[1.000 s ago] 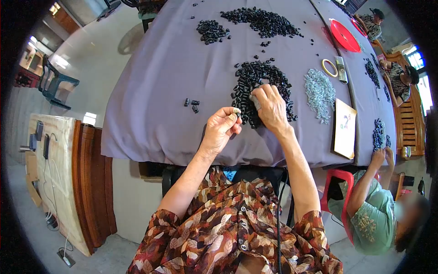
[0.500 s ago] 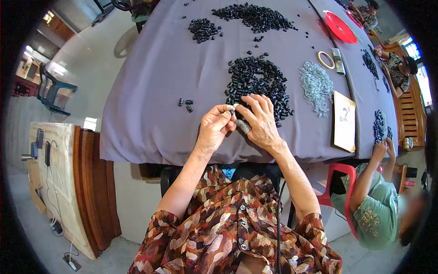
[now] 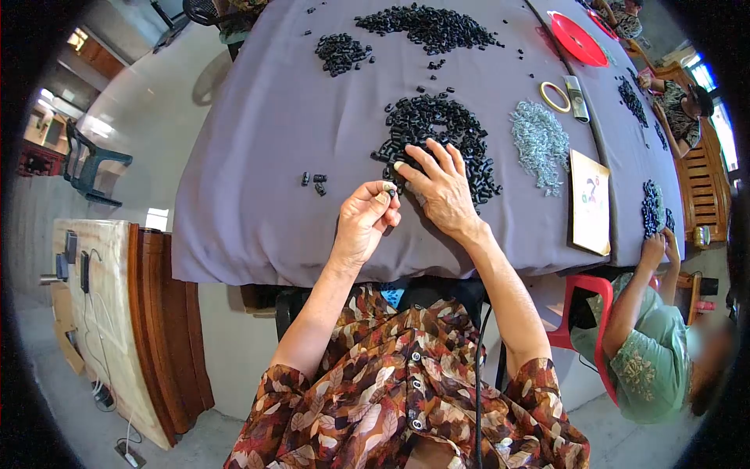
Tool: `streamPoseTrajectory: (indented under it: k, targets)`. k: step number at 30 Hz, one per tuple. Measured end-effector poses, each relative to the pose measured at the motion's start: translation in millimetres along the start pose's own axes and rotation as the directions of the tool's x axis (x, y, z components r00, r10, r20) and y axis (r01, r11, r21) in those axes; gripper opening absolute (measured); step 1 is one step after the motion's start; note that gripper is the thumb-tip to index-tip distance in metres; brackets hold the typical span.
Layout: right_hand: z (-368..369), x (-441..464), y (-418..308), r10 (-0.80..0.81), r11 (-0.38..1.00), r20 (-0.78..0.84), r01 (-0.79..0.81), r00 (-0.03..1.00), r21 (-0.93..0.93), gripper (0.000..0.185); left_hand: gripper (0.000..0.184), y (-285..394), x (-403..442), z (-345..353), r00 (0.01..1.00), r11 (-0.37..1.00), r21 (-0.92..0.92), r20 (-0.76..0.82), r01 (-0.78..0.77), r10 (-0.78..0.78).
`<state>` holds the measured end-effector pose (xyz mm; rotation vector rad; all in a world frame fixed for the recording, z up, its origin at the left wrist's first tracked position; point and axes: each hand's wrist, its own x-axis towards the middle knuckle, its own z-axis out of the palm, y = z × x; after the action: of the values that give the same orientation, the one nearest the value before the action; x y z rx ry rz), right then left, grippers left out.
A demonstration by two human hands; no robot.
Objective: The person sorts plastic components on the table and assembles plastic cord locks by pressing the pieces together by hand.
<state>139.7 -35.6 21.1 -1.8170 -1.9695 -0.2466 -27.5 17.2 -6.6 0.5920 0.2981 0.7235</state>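
My left hand (image 3: 366, 219) is closed in a pinch, with a small black plastic piece (image 3: 391, 192) between thumb and fingertips, just above the cloth. My right hand (image 3: 447, 191) lies with its fingers apart over the near left part of a pile of small black cylindrical pieces (image 3: 457, 129). Its fingertips touch the pile; whether a piece is under them is hidden. To the left of my left hand, several loose black pieces (image 3: 319, 178) lie apart on the grey cloth (image 3: 258, 180).
Farther back are a smaller black pile (image 3: 341, 53) and a wide one (image 3: 426, 27). To the right lie clear small pieces (image 3: 539, 141), a tape roll (image 3: 555, 97), a printed card (image 3: 590, 199) and a red tray (image 3: 578, 41). A person in green (image 3: 644, 352) sits at the right.
My right hand has moved away from my left hand, up onto the black pile, and its fingers have spread. My left hand keeps its pinch, slightly lower left.
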Motion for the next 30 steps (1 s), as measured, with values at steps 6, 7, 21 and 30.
streamPoseTrajectory:
  k: [6, 7, 21, 30]
  targets:
    - [5, 11, 17, 0.012, 0.999, -0.023, -0.013, 1.0, -0.047, 0.038, 0.011, -1, 1, -2, 1.0, 1.0, -0.013, 0.017, 0.004, -0.004]
    - [6, 13, 19, 0.014, 0.998, -0.026, -0.015, 1.0, -0.06, 0.038, 0.011, -1, 2, -3, 1.0, 1.0, -0.015, 0.022, 0.003, -0.003]
    - [0, 3, -3, -0.103, 0.989, 0.056, 0.096, 0.993, 0.116, 0.04, 0.012, -1, 2, -5, 0.999, 0.998, -0.059, 0.023, -0.02, 0.022]
    - [7, 17, -9, -0.15, 0.986, 0.034, 0.147, 0.988, 0.081, 0.044, 0.011, 0, 1, -3, 0.999, 0.999, -0.044, 0.017, -0.028, 0.029]
